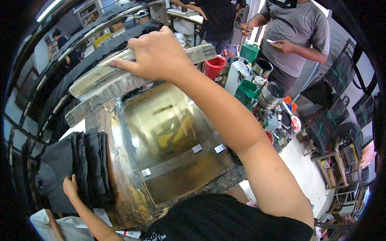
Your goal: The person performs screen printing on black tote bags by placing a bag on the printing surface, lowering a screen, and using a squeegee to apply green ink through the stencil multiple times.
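My right hand is closed over the top of a worn, paint-stained wooden frame, raised at the table's far side; its thumb lies along the wood, while its other fingertips are hidden behind. Under the frame and my forearm is a shiny, brownish-gold flat panel with a grey strip across it and three small white tabs. At the left, my left hand pinches the edge of a sheet in a stack of black fabric pieces; its fingertips are partly hidden.
Beside the table on the right stand a red bucket, green containers and several paint cans. A person in a grey shirt stands beyond them, with another in black. Racks with dark sheets run along the left.
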{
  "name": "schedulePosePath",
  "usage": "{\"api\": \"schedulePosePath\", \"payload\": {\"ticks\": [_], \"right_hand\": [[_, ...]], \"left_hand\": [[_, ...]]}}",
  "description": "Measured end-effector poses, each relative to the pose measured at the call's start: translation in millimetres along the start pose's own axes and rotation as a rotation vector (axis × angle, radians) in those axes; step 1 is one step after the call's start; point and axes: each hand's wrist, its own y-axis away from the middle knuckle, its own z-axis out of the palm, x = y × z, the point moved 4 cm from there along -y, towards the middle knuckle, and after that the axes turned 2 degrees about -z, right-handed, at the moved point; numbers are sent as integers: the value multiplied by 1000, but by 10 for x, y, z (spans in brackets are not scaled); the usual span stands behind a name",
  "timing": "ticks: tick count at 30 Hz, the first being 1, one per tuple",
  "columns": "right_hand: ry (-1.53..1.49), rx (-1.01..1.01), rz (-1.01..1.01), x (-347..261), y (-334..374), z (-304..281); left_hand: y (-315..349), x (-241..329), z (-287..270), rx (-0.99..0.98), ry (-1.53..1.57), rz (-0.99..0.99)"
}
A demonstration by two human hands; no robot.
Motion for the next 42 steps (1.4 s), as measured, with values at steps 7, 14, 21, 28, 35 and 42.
{"api": "schedulePosePath", "payload": {"ticks": [7, 14, 21, 28, 35, 42], "right_hand": [[11, 34, -4, -23, 9, 17], [12, 0, 20, -48, 56, -4], [19, -15, 19, -89, 115, -60], [9, 93, -18, -21, 106, 24], [15, 133, -49, -24, 106, 61], [36, 36, -10, -55, 56, 20]], "left_hand": [[-98, -139, -139, 344, 36, 176], [448, 1307, -563, -134, -15, 448], [1108, 2566, 592, -188, 581, 561], [1138, 4310, 666, -265, 791, 575], [1459, 5011, 692, -881, 1640, 455], [2122, 3736, 676, -165, 482, 1008]]}}
